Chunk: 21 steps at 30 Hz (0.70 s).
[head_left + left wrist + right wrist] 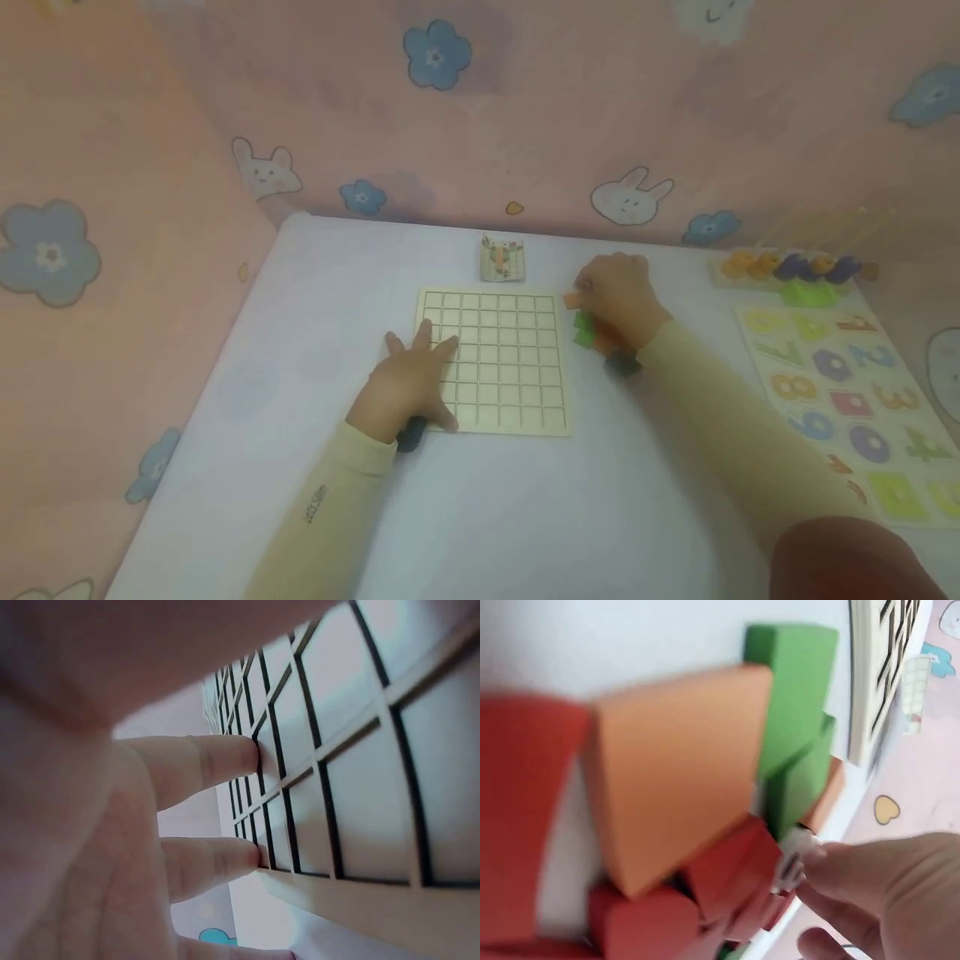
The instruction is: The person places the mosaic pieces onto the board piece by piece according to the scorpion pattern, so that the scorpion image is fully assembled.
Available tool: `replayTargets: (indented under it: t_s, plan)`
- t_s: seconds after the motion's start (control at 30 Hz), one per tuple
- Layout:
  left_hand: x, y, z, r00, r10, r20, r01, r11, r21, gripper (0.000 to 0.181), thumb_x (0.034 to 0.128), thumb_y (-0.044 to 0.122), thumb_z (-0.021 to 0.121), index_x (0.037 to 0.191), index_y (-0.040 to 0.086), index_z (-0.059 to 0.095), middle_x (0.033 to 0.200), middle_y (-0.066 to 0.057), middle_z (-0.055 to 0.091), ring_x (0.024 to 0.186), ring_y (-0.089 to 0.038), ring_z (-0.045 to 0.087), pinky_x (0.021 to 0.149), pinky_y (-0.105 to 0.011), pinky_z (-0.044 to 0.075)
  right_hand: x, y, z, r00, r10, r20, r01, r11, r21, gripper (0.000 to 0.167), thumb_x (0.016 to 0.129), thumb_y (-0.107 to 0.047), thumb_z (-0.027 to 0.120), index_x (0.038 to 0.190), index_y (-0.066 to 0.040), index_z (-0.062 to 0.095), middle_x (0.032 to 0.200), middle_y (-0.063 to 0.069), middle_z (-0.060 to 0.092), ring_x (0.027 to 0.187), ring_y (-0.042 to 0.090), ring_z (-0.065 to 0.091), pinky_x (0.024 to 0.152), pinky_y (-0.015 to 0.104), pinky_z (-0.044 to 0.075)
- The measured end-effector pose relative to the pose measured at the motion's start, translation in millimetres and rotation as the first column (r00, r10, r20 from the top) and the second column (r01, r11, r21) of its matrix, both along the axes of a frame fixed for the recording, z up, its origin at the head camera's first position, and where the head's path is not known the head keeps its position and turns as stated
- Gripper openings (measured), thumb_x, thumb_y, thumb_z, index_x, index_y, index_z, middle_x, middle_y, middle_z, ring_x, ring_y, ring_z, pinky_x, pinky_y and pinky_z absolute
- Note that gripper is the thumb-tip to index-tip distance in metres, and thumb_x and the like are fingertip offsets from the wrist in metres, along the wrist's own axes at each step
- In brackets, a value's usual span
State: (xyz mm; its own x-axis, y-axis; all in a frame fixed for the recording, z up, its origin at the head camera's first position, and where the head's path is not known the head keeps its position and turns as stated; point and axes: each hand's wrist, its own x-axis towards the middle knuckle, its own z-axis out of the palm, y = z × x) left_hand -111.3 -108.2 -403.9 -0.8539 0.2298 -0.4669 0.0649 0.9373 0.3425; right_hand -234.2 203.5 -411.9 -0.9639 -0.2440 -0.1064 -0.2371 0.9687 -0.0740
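A pale wooden grid board (495,362) lies flat on the white table, divided into small squares. My left hand (405,383) rests on its left side with fingers spread; in the left wrist view, fingertips (240,757) touch the squares. Right of the board, my right hand (618,296) is over a pile of coloured blocks. Up close, a small pale piece (791,859) with a dark mark is pinched at my right fingertips; its kind is unclear. Around it lie an orange block (682,765), green blocks (799,697) and red blocks (731,862). My hand and wrist hide part of the pile.
A small printed card (502,258) lies behind the board. At the right stand a number puzzle board (817,354), a green block (808,293) and a rack of orange and purple pieces (791,267) with upright pegs. A patterned pink wall (525,125) borders the table.
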Motion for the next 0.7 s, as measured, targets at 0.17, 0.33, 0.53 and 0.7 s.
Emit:
replayTargets:
  t_s: [0.17, 0.33, 0.53, 0.7]
  plan:
    - [2.1, -2.4, 3.6, 0.999, -0.039, -0.023, 0.038, 0.999, -0.027, 0.128, 0.0630, 0.046, 0.103, 0.168, 0.025, 0.033, 0.176, -0.019, 0.006, 0.150, -0.066, 0.007, 0.103, -0.065, 0.047, -5.6, -2.4, 1.8, 0.999, 0.031, 0.034, -0.033, 0.998, 0.050, 0.017, 0.097, -0.017, 0.071, 0.107, -0.009, 0.080, 0.109, 0.011, 0.077, 0.109, 0.036, 0.063, 0.099, 0.060, 0.041]
    - [1.8, -5.5, 5.1, 0.998, -0.054, -0.035, 0.053, 0.998, -0.035, 0.128, 0.0627, 0.048, 0.102, 0.168, 0.024, 0.033, 0.176, -0.020, 0.008, 0.150, -0.066, 0.011, 0.100, -0.065, 0.049, -8.6, -6.8, 4.1, 0.996, 0.067, 0.051, -0.072, 0.993, 0.095, 0.012, 0.098, -0.019, 0.072, 0.100, -0.010, 0.080, 0.095, 0.008, 0.074, 0.094, 0.032, 0.062, 0.094, 0.055, 0.045]
    - [1.6, -6.2, 3.8, 0.998, -0.049, -0.036, 0.048, 0.998, -0.028, 0.129, 0.0618, 0.049, 0.102, 0.168, 0.025, 0.034, 0.176, -0.019, 0.009, 0.150, -0.065, 0.011, 0.102, -0.065, 0.048, -9.5, -7.4, 3.1, 0.994, 0.074, 0.084, -0.074, 0.997, 0.002, 0.012, 0.095, -0.015, 0.073, 0.099, -0.005, 0.079, 0.100, 0.011, 0.072, 0.097, 0.033, 0.062, 0.097, 0.053, 0.048]
    - [0.4, -6.2, 0.5, 0.997, -0.058, -0.044, 0.057, 0.998, -0.018, 0.130, 0.0615, 0.050, 0.102, 0.168, 0.025, 0.033, 0.176, -0.020, 0.008, 0.150, -0.066, 0.011, 0.104, -0.064, 0.047, -6.9, -2.8, 0.6, 0.994, 0.005, 0.109, 0.012, 0.989, -0.149, 0.019, 0.095, -0.010, 0.068, 0.108, 0.001, 0.075, 0.117, 0.019, 0.072, 0.118, 0.039, 0.062, 0.110, 0.054, 0.043]
